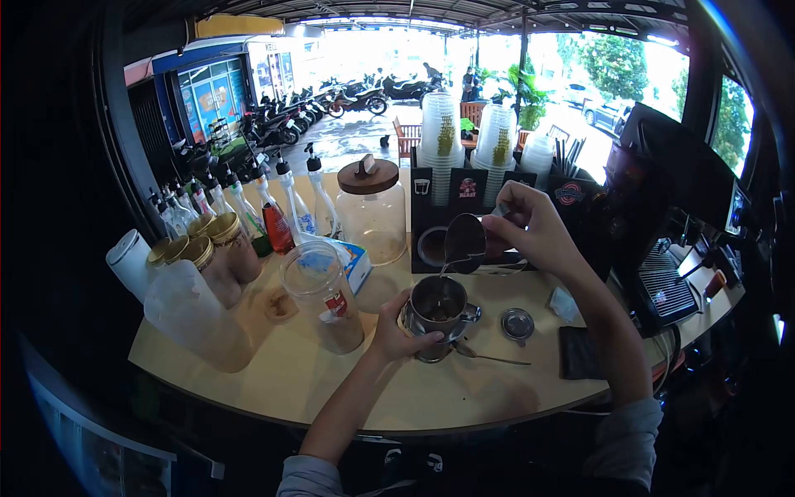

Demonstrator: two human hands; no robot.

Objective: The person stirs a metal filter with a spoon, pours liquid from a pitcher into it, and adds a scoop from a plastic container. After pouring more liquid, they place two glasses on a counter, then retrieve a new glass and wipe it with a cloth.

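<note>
My right hand (530,225) is closed around the handle of a metal pitcher (464,240), tipped to the left. A thin stream falls from its spout into a metal drip filter (440,305) below. My left hand (391,338) wraps the near-left side of that filter, its thumb along the base. The filter sits on a small vessel (432,353) that is mostly hidden. Dark bits show inside the filter. Just to the right lie a spoon (489,357) and a round metal lid (517,324) on the counter (397,406).
Left of my hands stand a clear plastic jar (325,302), a frosted container (195,315) and gold-lidded jars (228,232). Behind are pump bottles (277,224), a wooden-lidded jar (370,219) and stacked cups (441,141). A dark cloth (582,354) and an espresso machine (662,282) are at right.
</note>
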